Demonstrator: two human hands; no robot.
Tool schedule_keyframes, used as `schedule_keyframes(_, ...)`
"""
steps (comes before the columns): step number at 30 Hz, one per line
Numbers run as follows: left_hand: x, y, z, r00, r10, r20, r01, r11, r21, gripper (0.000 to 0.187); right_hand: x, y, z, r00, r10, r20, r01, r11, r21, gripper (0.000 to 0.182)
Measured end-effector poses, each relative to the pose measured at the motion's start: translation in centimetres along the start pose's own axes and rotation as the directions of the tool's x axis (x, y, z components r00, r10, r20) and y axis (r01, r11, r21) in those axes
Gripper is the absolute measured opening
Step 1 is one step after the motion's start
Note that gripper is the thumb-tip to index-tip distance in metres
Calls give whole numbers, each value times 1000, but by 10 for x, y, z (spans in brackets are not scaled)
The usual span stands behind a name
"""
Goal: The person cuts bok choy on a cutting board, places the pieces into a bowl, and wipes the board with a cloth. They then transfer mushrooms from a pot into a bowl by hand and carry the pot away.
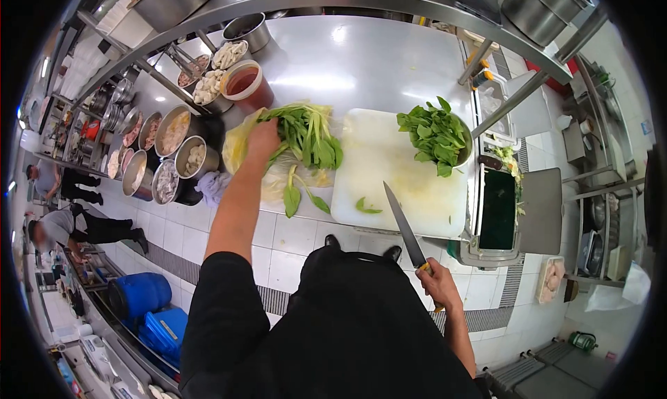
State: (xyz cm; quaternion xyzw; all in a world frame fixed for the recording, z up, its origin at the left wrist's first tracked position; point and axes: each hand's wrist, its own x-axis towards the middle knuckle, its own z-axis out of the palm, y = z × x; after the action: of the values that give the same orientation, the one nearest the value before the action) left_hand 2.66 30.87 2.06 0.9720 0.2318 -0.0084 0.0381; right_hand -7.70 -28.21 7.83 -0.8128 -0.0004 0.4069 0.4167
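My left hand [263,139] is closed at the left side of a pile of leafy greens [306,135], which lies on a yellowish plastic bag [240,138]; its fingertips are hidden among the stalks. My right hand [439,285] grips the handle of a large knife [405,225], whose blade points up over the front edge of the white cutting board [361,163]. A small cut leaf [367,206] lies on the board. At the board's right edge stands a metal bowl [467,142] full of green leaves [432,131]. A loose leafy stem [292,190] hangs at the table's front edge.
A tub of red liquid [246,86] stands behind the bag. Several metal containers of ingredients [172,131] line the left side. A metal shelf rail [389,13] crosses overhead. Right of the board is a green-lined bin [499,215]. A co-worker [87,229] stands far left.
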Motion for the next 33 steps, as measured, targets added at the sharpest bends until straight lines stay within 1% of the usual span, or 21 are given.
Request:
schedule_keyframes(2,-11,-11,-8,986,136,-99,-132,990,45,37,-5,4,-2,1000,9,-18,-9,1000,4,23)
schedule_keyframes(3,-16,-16,-16,984,147,-98,-143,989,48,37,-6,6,-2,999,13,-30,-13,1000,5,23)
schedule_keyframes(6,-29,-23,-40,990,138,7,-138,990,8,30,-7,17,-4,997,18,-76,-19,1000,-19,29)
schedule_keyframes(8,-35,-23,-52,993,24,115,-42,988,151,37,-6,18,-5,997,27,-75,-27,1000,-9,27)
schedule_keyframes(9,-36,-27,-44,993,16,116,-34,988,154,37,-4,17,-5,997,14,-69,-15,1000,-15,28)
schedule_keyframes(11,-35,-38,-19,947,317,-54,-318,948,-19,49,2,12,-5,999,-5,-55,3,1000,-25,29)
schedule_keyframes(13,-46,-29,-14,954,294,-57,-297,954,-41,54,11,-2,-3,995,-80,62,88,989,-123,33)
schedule_keyframes(14,-51,-22,-12,958,282,-58,-286,956,-65,60,19,-8,-2,995,-83,63,91,988,-123,33)
schedule_keyframes(15,-55,-17,-13,957,283,-58,-287,956,-62,60,30,-13,3,968,-206,140,234,945,-228,35)
schedule_keyframes(16,-61,-14,-14,948,304,-98,-302,953,34,60,41,-15,8,922,-312,229,374,872,-317,36)
schedule_keyframes(17,-66,-12,-16,937,323,-135,-307,943,129,59,54,-12,16,895,-372,246,440,830,-344,39)
schedule_keyframes(18,-70,-12,-18,940,316,-133,-299,945,133,59,58,-18,18,892,-374,255,445,827,-343,39)
schedule_keyframes(20,-71,-12,-24,948,296,-119,-291,955,62,56,69,-32,19,959,-129,254,169,975,-143,40)
schedule_keyframes(21,-67,-16,-23,948,296,-121,-290,955,64,56,74,-32,18,978,-110,176,126,988,-85,38)
schedule_keyframes(22,-61,-24,-22,953,251,-170,-257,966,-16,54,80,-25,16,978,-112,178,129,988,-84,38)
schedule_keyframes(23,-56,-30,-19,956,200,-214,-225,970,-95,52,86,-14,15,973,-219,-71,198,955,-221,36)
schedule_keyframes(24,-58,-32,-21,958,194,-211,-217,972,-92,52,86,-11,13,893,-342,-294,225,903,-367,34)
schedule_keyframes(27,-56,-21,-24,965,214,-151,-232,966,-115,47,80,-5,-10,903,-285,-321,170,924,-343,34)
schedule_keyframes(29,-64,1,-15,926,338,-165,-328,941,85,44,70,0,-18,915,-263,-305,162,933,-321,35)
schedule_keyframes(31,-65,8,-7,943,308,-129,-293,948,124,44,61,5,-21,906,-342,-249,226,889,-397,36)
schedule_keyframes(33,-57,14,-9,954,284,-93,-266,949,169,45,46,2,-24,929,-295,-224,202,911,-361,35)
